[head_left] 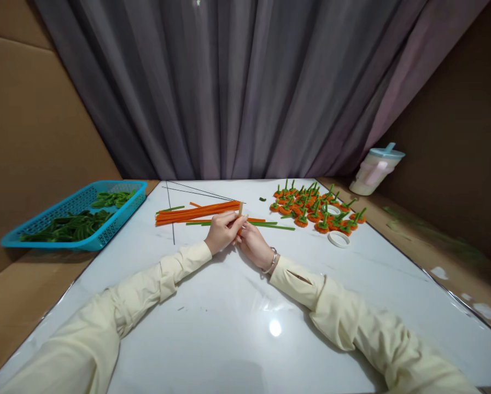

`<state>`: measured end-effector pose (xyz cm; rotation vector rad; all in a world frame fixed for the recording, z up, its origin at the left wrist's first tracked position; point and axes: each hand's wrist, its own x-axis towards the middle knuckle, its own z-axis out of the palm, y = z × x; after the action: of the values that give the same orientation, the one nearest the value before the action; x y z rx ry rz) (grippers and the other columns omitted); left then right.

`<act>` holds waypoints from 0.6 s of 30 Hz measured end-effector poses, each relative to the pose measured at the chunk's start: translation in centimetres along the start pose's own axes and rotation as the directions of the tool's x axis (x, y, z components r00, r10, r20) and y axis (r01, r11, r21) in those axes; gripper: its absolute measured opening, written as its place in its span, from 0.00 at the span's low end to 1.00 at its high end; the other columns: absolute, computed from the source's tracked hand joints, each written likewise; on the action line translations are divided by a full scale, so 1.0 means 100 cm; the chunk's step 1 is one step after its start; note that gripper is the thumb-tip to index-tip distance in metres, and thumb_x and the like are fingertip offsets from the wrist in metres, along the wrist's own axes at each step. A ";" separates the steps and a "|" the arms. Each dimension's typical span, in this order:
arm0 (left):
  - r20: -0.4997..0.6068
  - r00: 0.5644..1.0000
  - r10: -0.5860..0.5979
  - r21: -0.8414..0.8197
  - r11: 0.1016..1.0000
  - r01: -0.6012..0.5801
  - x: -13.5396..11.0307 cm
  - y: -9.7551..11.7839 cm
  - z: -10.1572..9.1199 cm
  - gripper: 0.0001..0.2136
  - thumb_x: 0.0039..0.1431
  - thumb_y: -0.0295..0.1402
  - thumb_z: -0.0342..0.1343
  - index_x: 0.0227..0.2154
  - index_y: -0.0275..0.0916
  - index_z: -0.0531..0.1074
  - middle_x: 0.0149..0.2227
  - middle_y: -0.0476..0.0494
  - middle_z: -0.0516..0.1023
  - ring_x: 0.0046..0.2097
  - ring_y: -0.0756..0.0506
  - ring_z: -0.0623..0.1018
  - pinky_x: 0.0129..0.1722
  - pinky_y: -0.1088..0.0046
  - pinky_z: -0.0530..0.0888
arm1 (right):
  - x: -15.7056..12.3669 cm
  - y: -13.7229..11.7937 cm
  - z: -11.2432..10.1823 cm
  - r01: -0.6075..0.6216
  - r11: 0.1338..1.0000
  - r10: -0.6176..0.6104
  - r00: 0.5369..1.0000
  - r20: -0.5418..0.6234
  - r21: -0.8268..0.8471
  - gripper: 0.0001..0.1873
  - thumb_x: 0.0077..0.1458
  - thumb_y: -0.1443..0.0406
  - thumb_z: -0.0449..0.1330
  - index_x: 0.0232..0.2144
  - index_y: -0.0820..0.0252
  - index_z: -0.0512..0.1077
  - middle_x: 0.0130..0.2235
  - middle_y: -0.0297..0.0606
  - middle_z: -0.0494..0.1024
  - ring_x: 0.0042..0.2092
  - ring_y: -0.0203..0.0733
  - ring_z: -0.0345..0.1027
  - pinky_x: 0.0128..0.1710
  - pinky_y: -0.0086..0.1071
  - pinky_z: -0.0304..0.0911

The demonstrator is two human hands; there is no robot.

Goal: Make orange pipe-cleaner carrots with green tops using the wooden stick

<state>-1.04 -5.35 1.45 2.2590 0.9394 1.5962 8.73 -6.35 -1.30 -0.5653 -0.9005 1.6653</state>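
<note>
My left hand and my right hand meet over the middle of the white table, fingers closed together. Between the fingertips a flat tan stick stands upright. A bit of orange pipe cleaner shows by the fingers, mostly hidden by them. Just behind my left hand lies a bundle of orange pipe cleaners. Green pipe cleaners stretch out on both sides of the hands. To the right sit many small orange coiled pipe-cleaner pieces with green stems, set close together.
A blue basket with green pipe-cleaner pieces is at the left. White rings lie by the orange pieces. A lidded cup stands at the back right. Grey curtains hang behind the table; cardboard walls flank it.
</note>
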 end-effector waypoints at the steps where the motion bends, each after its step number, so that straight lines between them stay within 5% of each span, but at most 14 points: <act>1: 0.001 1.000 0.017 0.007 1.000 -0.017 -0.002 -0.001 0.000 0.16 0.58 0.33 0.50 0.15 0.35 0.63 0.15 0.51 0.62 0.20 0.53 0.63 0.21 0.77 0.61 | 0.000 0.000 0.001 0.005 1.000 -0.005 1.000 -0.005 -0.002 0.12 0.35 0.76 0.50 0.27 0.61 0.63 0.16 0.25 0.61 0.19 0.29 0.52 0.21 0.24 0.51; 18: 0.099 0.993 0.069 0.027 0.997 -0.072 -0.016 -0.016 -0.001 0.16 0.59 0.34 0.48 0.18 0.36 0.70 0.20 0.46 0.73 0.24 0.50 0.73 0.26 0.76 0.70 | 0.001 0.003 -0.004 0.012 0.999 -0.013 1.000 -0.024 -0.043 0.08 0.38 0.76 0.52 0.16 0.61 0.60 0.17 0.26 0.60 0.20 0.29 0.52 0.22 0.24 0.51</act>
<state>-2.07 -5.14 -0.58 2.3924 0.8736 1.4935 8.80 -6.14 -1.79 -0.6073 -0.9220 1.6280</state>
